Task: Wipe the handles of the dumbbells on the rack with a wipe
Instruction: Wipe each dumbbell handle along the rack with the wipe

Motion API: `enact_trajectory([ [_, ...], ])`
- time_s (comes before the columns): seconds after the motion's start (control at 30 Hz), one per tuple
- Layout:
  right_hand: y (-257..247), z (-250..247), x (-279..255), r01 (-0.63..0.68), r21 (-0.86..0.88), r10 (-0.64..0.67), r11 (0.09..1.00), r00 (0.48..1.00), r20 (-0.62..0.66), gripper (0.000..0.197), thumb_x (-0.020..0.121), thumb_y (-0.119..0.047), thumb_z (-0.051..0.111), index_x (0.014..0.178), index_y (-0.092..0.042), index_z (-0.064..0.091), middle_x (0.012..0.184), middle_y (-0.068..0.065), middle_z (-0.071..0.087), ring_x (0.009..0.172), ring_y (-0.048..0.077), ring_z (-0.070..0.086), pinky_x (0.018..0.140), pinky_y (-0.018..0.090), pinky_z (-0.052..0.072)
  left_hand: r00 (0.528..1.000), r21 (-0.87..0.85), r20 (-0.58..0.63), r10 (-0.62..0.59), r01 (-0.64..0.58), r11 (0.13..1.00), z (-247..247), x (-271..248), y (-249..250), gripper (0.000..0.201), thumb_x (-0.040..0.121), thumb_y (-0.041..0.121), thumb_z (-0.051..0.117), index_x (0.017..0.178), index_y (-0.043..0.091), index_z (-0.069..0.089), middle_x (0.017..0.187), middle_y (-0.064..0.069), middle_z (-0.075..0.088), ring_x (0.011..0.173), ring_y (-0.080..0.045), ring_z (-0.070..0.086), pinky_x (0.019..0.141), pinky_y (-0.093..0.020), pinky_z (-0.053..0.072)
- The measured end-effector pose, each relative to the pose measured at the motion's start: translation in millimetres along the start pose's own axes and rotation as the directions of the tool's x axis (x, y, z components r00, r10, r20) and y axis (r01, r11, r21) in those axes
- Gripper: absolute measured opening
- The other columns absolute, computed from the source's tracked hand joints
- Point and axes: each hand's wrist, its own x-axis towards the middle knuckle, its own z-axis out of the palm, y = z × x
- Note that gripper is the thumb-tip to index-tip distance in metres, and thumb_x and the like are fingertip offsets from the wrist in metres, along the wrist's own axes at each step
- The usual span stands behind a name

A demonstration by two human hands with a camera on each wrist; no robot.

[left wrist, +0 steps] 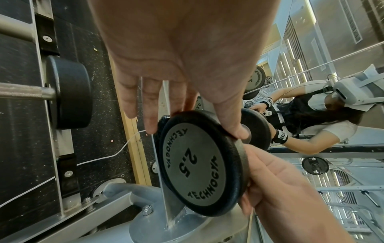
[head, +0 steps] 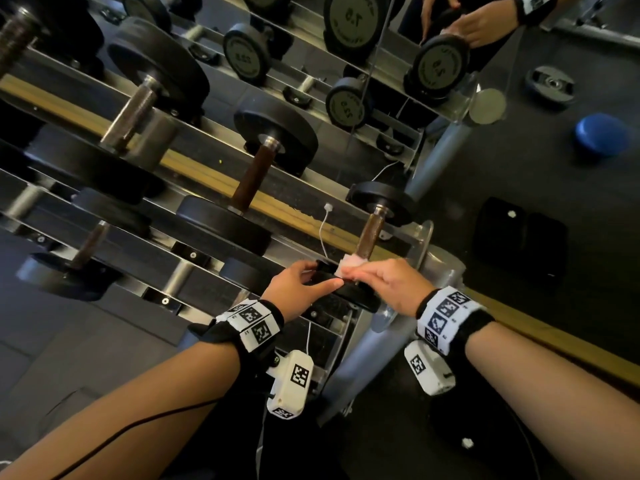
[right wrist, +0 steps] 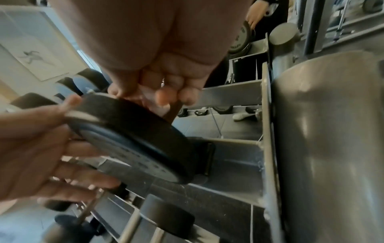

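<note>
The small 2.5 dumbbell (head: 349, 294) lies at the right end of the rack (head: 194, 168). Its brown handle (head: 370, 233) slopes away from me. My left hand (head: 322, 275) holds the near end plate (left wrist: 199, 164), thumb on the rim and fingers behind it. My right hand (head: 356, 271) curls round a pale pink wipe (head: 349, 263) wrapped on the near end of the handle, just above that plate. In the right wrist view the wipe (right wrist: 151, 97) shows between the curled fingers (right wrist: 164, 97). The handle's near end is hidden under hand and wipe.
Bigger dumbbells (head: 256, 181) (head: 138, 112) fill the rack to the left, and a lower tier (head: 65, 271) holds more. A white cable (head: 323, 230) hangs beside the handle. A grey rack post (head: 440, 157) stands right. On the floor lie a blue ball (head: 601, 133) and a plate (head: 550, 84).
</note>
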Motion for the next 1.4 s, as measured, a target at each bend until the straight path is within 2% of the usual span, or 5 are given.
enact_trajectory([
  [0.13, -19.0, -20.9, 7.0, -0.139, 0.208, 0.144, 0.968, 0.990, -0.008, 0.024, 0.099, -0.046, 0.049, 0.090, -0.047, 0.072, 0.080, -0.016, 0.069, 0.068, -0.004, 0.062, 0.061, 0.018, 0.047, 1.000, 0.001, 0.001, 0.001, -0.001, 1.000, 0.3, 1.4, -1.4, 0.072, 0.076, 0.054, 0.075, 0.137, 0.024, 0.052, 0.133, 0.003, 0.063, 0.119, -0.010, 0.060, 0.104, -0.036, 0.049],
  [0.43, -5.3, -37.0, 10.9, -0.041, -0.062, 0.025, 0.997, 0.968, -0.249, 0.033, 0.103, -0.031, 0.046, 0.132, -0.033, 0.061, 0.121, -0.004, 0.066, 0.112, 0.012, 0.060, 0.099, 0.027, 0.044, 1.000, -0.019, 0.006, -0.012, 0.012, 1.000, 2.4, 3.9, -4.6, 0.074, 0.075, 0.055, 0.075, 0.136, 0.020, 0.053, 0.127, 0.000, 0.065, 0.111, -0.014, 0.065, 0.096, -0.039, 0.055],
  [0.77, 10.6, 7.5, -24.8, -0.081, -0.116, 0.049, 0.990, 0.966, -0.253, 0.020, 0.098, -0.042, 0.050, 0.110, -0.055, 0.058, 0.090, -0.013, 0.044, 0.092, 0.007, 0.031, 0.089, 0.036, 0.032, 0.998, 0.111, 0.054, -0.030, 0.023, 0.994, -6.1, 5.7, 15.5, 0.063, 0.079, 0.049, 0.076, 0.131, 0.020, 0.055, 0.124, 0.001, 0.068, 0.108, -0.015, 0.066, 0.100, -0.042, 0.052],
  [1.07, 9.3, 3.7, -1.9, -0.077, 0.403, 0.352, 0.912, 0.650, -0.673, 0.030, 0.103, -0.035, 0.046, 0.123, -0.028, 0.068, 0.096, -0.024, 0.064, 0.089, -0.006, 0.059, 0.077, 0.006, 0.040, 0.996, 0.167, 0.087, -0.023, 0.008, 0.986, -5.5, -1.1, 20.7, 0.058, 0.087, 0.048, 0.068, 0.136, 0.021, 0.054, 0.124, -0.002, 0.067, 0.109, -0.017, 0.065, 0.100, -0.042, 0.052],
  [1.4, 4.8, 42.9, -2.0, 0.092, 0.728, 0.405, 0.679, 0.781, -0.476, 0.024, 0.097, -0.038, 0.059, 0.117, -0.032, 0.071, 0.102, -0.008, 0.074, 0.095, -0.002, 0.068, 0.084, 0.011, 0.051, 0.992, 0.101, 0.081, -0.094, 0.086, 0.991, -3.0, -4.5, 28.7, 0.053, 0.090, 0.041, 0.067, 0.136, 0.021, 0.052, 0.125, -0.001, 0.064, 0.101, -0.021, 0.069, 0.085, -0.042, 0.059],
])
